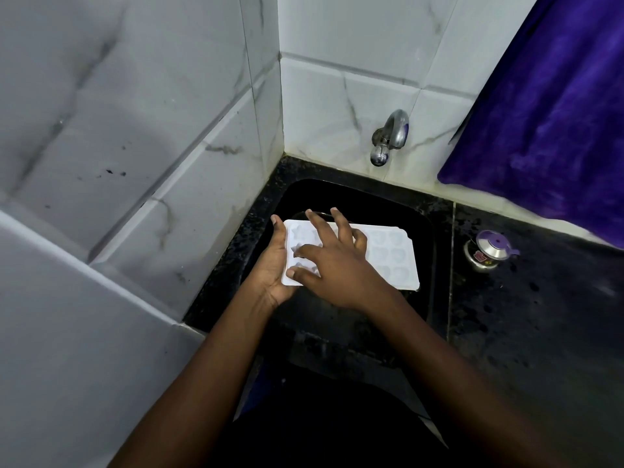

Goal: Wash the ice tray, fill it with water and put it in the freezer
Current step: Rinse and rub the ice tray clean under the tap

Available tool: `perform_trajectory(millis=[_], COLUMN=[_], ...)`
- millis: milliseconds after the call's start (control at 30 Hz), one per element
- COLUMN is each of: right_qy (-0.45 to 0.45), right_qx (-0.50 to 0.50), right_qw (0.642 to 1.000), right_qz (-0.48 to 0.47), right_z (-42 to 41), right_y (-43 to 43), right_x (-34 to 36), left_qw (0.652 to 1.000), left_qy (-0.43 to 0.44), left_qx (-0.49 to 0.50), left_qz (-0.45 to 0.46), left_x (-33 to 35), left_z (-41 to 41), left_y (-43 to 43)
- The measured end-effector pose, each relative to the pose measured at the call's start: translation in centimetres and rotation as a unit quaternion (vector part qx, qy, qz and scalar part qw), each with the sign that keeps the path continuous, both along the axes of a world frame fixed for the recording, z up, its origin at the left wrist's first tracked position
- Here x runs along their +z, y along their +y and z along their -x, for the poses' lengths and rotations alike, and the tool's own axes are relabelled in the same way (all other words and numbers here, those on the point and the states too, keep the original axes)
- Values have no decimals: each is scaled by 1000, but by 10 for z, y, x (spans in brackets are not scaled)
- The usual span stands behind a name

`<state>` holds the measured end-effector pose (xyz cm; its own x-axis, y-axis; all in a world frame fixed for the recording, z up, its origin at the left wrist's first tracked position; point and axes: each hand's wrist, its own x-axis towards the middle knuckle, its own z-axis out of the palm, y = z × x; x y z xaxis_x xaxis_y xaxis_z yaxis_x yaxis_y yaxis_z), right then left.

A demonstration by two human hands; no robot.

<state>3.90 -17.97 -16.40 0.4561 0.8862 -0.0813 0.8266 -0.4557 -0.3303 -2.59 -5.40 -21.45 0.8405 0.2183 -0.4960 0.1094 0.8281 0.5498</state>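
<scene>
Holds a white ice tray (388,261) level above the black sink (426,224), mid-view. Grips its nine-o'clock end with the left hand (274,268), palm underneath, fingers curled up round the edge. Lays the right hand (337,265) flat on top, fingers spread and straight, tips touching the star-shaped moulds at that same end, closed round nothing. Leaves the heart-shaped moulds toward three o'clock uncovered. Faces a steel tap (391,136) on the tiled wall at twelve o'clock from the tray, with no water visible. Shows a purple cloth (547,123) hanging at two o'clock, and a small steel container with a purple lid (489,249) on the black table (540,325) at three o'clock, well apart from the tray.
</scene>
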Motion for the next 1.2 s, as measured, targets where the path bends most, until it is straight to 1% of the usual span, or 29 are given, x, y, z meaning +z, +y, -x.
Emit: perform_trajectory(millis=[133, 233, 300, 467, 567, 633, 833, 1000, 1200], right_qy=[3, 7, 20, 16, 14, 11, -2, -8, -30], right_qx=[-3, -6, -3, -7, -10, -8, -3, -5, -2], right_qw=[999, 1000, 1000, 999, 1000, 1000, 998, 1000, 998], right_qz=[-32, 5, 9, -46, 2, 16, -59, 7, -54], right_z=[1, 3, 4, 2, 2, 3, 2, 1, 0], right_y=[2, 4, 4, 5, 7, 9, 8, 11, 10], right_x=[1, 1, 0, 3, 5, 5, 8, 2, -1], left_qw=[1000, 1000, 1000, 1000, 1000, 1000, 1000, 999, 1000], left_qy=[1, 2, 7, -2, 7, 11, 9, 8, 1], left_qx=[11, 6, 10, -10, -15, -9, -21, -28, -19], left_qz=[5, 3, -6, 0, 1, 4, -2, -14, -3], left_x=[1, -1, -4, -9, -10, -11, -13, -13, -9], left_z=[1, 2, 1, 0, -1, -2, -1, -3, -4], left_y=[1, 2, 3, 6, 8, 9, 14, 14, 13])
